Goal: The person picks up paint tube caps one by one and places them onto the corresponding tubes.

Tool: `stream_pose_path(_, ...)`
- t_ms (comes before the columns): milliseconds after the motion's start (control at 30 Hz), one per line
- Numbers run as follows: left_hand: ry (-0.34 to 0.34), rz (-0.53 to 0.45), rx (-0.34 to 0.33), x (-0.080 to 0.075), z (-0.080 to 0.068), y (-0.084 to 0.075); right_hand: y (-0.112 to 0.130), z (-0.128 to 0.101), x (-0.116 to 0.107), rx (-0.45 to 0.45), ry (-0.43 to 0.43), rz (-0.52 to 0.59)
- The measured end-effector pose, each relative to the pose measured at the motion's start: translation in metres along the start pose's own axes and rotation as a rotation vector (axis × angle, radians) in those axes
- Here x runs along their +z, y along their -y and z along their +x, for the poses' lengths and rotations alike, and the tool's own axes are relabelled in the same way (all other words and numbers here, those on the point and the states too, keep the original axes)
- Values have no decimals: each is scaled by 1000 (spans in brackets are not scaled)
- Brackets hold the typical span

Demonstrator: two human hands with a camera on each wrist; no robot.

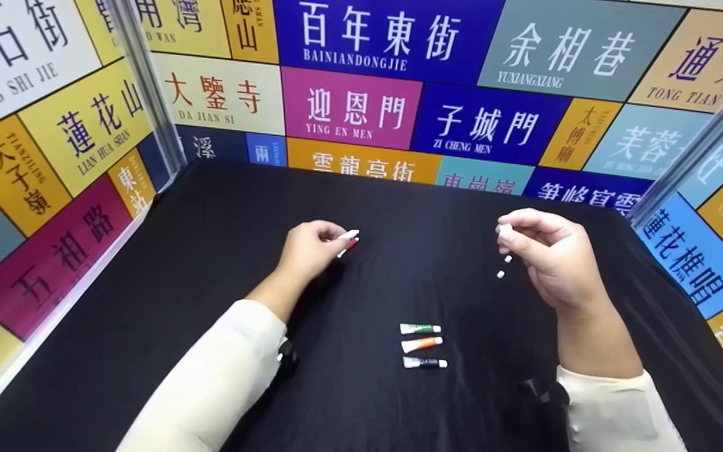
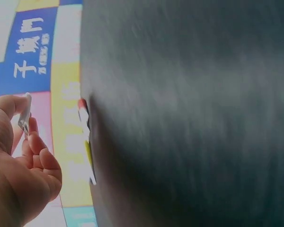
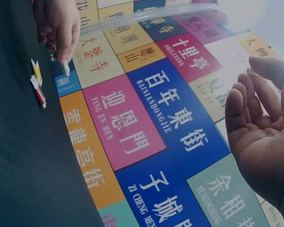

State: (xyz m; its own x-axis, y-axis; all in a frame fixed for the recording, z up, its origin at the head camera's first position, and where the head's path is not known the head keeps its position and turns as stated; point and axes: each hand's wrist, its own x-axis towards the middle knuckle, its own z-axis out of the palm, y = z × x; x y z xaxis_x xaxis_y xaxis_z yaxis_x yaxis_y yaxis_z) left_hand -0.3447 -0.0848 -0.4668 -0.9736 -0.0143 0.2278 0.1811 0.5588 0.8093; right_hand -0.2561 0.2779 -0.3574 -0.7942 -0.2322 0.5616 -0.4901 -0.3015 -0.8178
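Note:
My left hand (image 1: 314,248) pinches a small paint tube (image 2: 24,113), mostly white, between thumb and finger above the black cloth. Just below it lies a red paint tube (image 1: 352,243); a yellow paint tube (image 3: 36,71) beside that one shows in the right wrist view. Over on the right, my right hand (image 1: 553,254) is raised, and its thumb and forefinger pinch a small white piece (image 1: 504,232) that looks like a cap. Two white caps (image 1: 508,258) lie on the cloth beneath that hand.
Nearer to me, a green paint tube (image 1: 421,328), an orange one (image 1: 422,343) and a black one (image 1: 425,363) lie in a column with their white caps on. Panels with printed street names (image 1: 352,107) wall the black-covered table (image 1: 361,282) at the back and sides.

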Motion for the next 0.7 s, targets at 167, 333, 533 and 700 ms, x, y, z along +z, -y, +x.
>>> stream_pose_path(167, -10, -60, 62, 10, -6, -15, 6, -2, 9, -10, 15, -12)
stream_pose_path(333, -23, -75, 88, 17, -9, -29, 11, -3, 13, -28, 27, -39)
stream_pose_path(533, -32, -167, 89, 23, -14, -37, 13, -4, 15, -42, 33, -51)
stream_pose_path(700, -46, -239, 107, 27, -19, -47, 14, -4, 18, -62, 39, -43)
